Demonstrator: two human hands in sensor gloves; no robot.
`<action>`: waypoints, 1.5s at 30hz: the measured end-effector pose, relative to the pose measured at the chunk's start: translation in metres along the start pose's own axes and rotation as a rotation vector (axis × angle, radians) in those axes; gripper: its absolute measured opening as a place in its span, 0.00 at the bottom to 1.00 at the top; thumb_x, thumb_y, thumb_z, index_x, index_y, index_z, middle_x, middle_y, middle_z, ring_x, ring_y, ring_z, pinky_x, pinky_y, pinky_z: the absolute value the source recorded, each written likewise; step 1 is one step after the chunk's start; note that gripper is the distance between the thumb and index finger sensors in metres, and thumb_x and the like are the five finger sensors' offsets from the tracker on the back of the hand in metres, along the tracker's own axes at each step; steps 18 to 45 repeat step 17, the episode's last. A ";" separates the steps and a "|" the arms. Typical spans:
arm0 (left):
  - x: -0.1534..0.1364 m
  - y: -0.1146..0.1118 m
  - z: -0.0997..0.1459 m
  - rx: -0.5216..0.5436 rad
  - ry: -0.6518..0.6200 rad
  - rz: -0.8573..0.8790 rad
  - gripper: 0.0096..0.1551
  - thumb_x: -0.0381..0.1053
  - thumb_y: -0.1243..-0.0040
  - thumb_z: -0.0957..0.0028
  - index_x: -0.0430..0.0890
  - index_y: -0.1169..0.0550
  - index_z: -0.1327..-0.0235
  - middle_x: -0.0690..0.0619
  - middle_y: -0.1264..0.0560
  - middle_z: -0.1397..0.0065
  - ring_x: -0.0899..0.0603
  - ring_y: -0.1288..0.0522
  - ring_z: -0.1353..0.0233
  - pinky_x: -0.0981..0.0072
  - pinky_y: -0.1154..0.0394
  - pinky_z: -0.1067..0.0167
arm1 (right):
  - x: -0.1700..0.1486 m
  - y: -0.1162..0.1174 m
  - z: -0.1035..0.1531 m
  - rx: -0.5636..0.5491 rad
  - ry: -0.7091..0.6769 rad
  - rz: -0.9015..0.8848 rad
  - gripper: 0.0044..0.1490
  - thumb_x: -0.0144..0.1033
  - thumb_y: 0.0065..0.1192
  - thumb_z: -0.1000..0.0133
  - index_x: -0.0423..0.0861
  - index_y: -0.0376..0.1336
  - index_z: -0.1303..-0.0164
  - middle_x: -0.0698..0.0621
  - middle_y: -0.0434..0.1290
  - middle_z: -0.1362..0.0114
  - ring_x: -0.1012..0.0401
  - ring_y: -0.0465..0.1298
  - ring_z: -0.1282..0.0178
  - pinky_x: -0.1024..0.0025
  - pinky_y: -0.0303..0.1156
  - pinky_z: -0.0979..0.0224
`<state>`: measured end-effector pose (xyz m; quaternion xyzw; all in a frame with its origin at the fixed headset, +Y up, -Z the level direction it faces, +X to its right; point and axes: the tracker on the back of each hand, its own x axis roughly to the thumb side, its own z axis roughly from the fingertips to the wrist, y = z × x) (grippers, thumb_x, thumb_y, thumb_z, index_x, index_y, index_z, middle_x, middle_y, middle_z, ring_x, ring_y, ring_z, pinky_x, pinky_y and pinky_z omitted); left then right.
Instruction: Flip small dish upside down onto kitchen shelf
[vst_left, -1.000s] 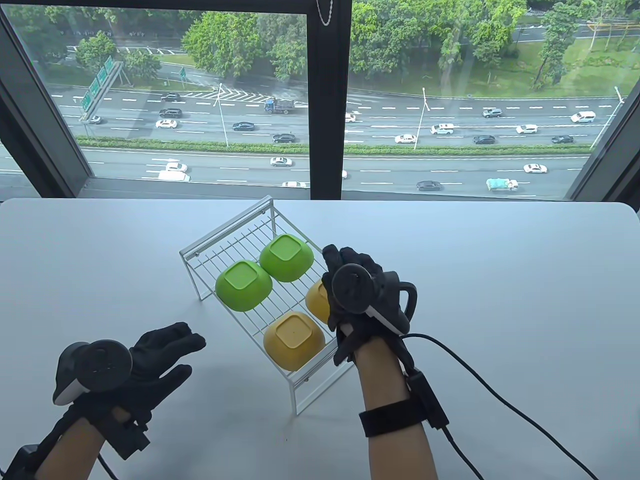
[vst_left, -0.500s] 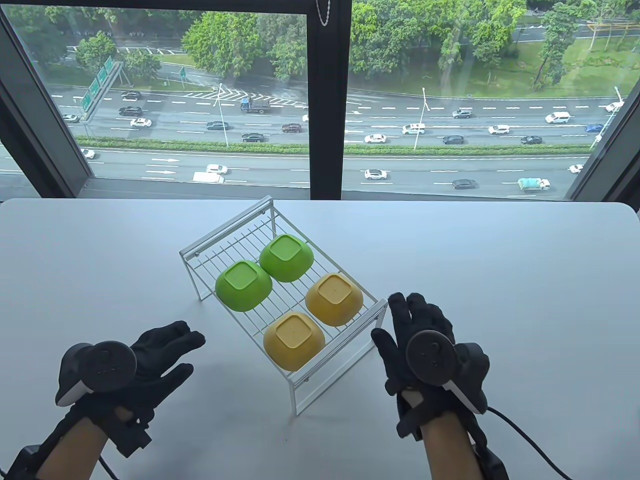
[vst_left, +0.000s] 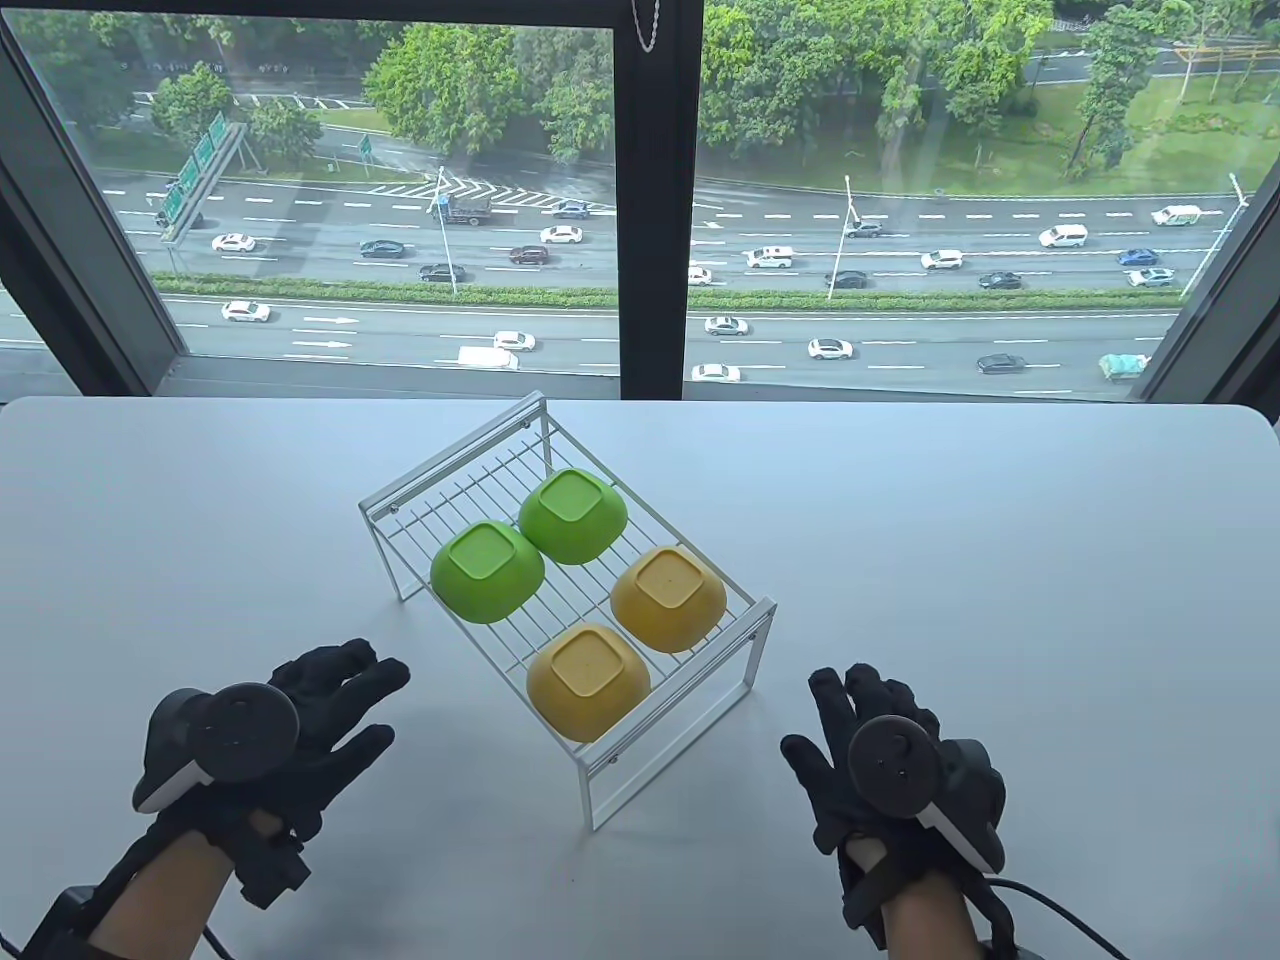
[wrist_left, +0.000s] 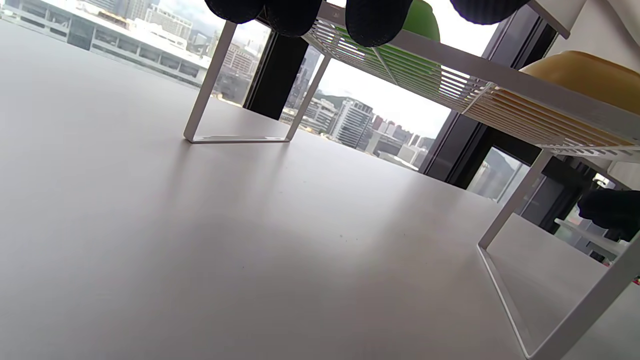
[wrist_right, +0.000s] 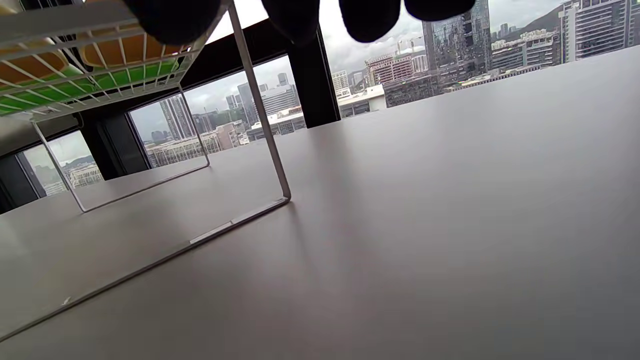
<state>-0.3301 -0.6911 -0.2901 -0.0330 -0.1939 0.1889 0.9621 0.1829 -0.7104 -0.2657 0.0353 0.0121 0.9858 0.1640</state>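
Count: four small dishes, all upside down on the kitchen shelf (vst_left: 480, 480), which stands on the desk (vst_left: 1000, 560). Two green dishes (vst_left: 487, 571) (vst_left: 572, 515) at the far end, two yellow dishes (vst_left: 588, 682) (vst_left: 668, 597) at the near end. No readable writing. Left hand (vst_left: 300, 715): grip open, holding nothing. Right hand (vst_left: 880, 760): fingers spread, holding nothing.

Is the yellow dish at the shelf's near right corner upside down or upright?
Upside down: the yellow square dish shows its flat raised base on top, rim down on the white wire kitchen shelf. Neither hand touches it.
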 end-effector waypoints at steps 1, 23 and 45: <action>-0.001 -0.003 -0.001 -0.012 0.008 -0.010 0.41 0.67 0.52 0.50 0.58 0.35 0.20 0.45 0.45 0.13 0.31 0.47 0.16 0.24 0.49 0.24 | -0.002 0.001 -0.001 0.017 0.011 0.012 0.48 0.61 0.57 0.44 0.52 0.50 0.16 0.40 0.46 0.11 0.37 0.44 0.16 0.31 0.44 0.21; -0.004 -0.016 0.000 -0.025 0.062 -0.229 0.41 0.67 0.53 0.50 0.60 0.40 0.19 0.46 0.51 0.12 0.31 0.52 0.15 0.25 0.52 0.23 | -0.010 -0.007 0.006 0.047 -0.013 -0.172 0.49 0.63 0.55 0.43 0.51 0.48 0.16 0.40 0.42 0.10 0.39 0.36 0.16 0.33 0.37 0.22; -0.004 -0.016 0.000 -0.025 0.062 -0.229 0.41 0.67 0.53 0.50 0.60 0.40 0.19 0.46 0.51 0.12 0.31 0.52 0.15 0.25 0.52 0.23 | -0.010 -0.007 0.006 0.047 -0.013 -0.172 0.49 0.63 0.55 0.43 0.51 0.48 0.16 0.40 0.42 0.10 0.39 0.36 0.16 0.33 0.37 0.22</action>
